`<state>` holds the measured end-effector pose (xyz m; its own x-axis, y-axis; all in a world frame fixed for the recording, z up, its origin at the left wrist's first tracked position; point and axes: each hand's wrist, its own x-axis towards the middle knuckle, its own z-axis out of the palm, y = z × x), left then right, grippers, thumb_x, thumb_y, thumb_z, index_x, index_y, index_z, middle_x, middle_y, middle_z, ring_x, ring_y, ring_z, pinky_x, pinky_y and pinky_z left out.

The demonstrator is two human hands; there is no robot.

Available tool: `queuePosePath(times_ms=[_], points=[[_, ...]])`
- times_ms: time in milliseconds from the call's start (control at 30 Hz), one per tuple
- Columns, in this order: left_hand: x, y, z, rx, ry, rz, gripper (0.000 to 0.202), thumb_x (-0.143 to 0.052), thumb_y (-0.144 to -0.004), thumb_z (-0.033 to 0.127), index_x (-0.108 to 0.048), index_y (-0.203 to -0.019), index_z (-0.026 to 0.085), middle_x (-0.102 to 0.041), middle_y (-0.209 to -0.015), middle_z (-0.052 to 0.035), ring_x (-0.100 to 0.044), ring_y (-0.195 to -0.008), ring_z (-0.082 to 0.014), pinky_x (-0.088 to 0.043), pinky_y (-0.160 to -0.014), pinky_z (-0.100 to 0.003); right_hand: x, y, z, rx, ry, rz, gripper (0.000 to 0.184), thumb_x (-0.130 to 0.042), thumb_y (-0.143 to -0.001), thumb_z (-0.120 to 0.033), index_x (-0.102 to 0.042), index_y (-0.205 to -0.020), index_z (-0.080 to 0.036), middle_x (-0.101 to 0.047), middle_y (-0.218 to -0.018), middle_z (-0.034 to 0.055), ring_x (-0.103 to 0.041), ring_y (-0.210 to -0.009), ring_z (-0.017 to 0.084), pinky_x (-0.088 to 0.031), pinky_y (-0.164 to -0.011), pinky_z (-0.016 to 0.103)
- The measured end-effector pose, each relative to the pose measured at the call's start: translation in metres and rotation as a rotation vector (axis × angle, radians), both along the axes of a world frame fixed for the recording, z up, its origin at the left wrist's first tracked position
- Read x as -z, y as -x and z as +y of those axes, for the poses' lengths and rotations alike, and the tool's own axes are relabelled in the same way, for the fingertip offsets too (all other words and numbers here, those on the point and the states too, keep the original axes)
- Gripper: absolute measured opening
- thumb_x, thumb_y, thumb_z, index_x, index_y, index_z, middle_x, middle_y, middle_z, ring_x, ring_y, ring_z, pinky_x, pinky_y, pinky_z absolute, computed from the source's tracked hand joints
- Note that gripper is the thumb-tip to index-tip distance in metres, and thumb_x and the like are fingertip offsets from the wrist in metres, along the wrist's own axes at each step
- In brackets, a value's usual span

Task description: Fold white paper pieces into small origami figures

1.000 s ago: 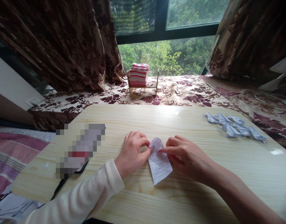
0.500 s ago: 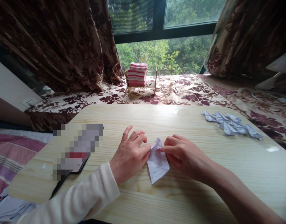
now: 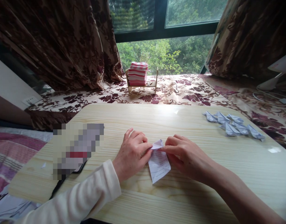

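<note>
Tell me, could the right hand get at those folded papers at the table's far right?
Probably yes: nothing appears to stand between the right hand and the folded papers, though it must leave the printed paper it is touching.

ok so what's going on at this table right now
A person's bare left hand and bare right hand are on a small white sheet of printed paper over a pale wood-grain table. The left thumb and forefinger pinch it near its far end, and the right forefinger touches it across from them. That far end is bent over, while the near part lies open with its print showing. Six folded white paper shapes sit toward the table's far right corner.
</note>
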<state>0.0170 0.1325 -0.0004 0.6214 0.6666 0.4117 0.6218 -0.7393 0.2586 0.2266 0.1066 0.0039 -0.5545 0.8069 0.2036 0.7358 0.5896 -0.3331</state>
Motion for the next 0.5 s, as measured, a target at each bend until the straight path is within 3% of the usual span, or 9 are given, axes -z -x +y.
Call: queuePosePath(times_ms=[200, 400, 500], points=[[-0.0020, 0.0011, 0.0000, 0.041, -0.049, 0.051, 0.020, -0.051, -0.088, 0.021, -0.071, -0.087, 0.023, -0.063, -0.082, -0.0022, -0.054, -0.096, -0.0201, -0.021, -0.108, -0.052, -0.0026, 0.0026, -0.0007, 0.015, 0.019, -0.039, 0.025, -0.047, -0.088, -0.011, -0.065, -0.071, -0.019, -0.059, -0.075, 0.0059, -0.047, -0.069, 0.016, -0.037, -0.063, 0.027], [0.0004, 0.0008, -0.0003, -0.008, 0.030, -0.050, 0.012, -0.057, -0.083, 0.019, -0.068, -0.084, 0.021, -0.064, -0.081, -0.0012, -0.056, -0.093, -0.0189, -0.026, -0.106, -0.048, -0.0034, 0.0051, -0.0009, 0.047, -0.004, -0.017, 0.023, -0.047, -0.092, -0.023, -0.068, -0.084, -0.020, -0.061, -0.074, 0.0054, -0.049, -0.070, 0.017, -0.037, -0.065, 0.029], [0.0023, 0.0009, 0.0006, -0.013, 0.055, -0.084, 0.011, -0.058, -0.082, 0.016, -0.068, -0.082, 0.021, -0.065, -0.080, -0.0012, -0.057, -0.092, -0.0190, -0.027, -0.105, -0.048, -0.0019, 0.0060, -0.0012, 0.035, -0.015, -0.010, 0.025, -0.048, -0.093, -0.032, -0.068, -0.082, -0.020, -0.061, -0.072, 0.0047, -0.049, -0.069, 0.016, -0.037, -0.064, 0.029]])
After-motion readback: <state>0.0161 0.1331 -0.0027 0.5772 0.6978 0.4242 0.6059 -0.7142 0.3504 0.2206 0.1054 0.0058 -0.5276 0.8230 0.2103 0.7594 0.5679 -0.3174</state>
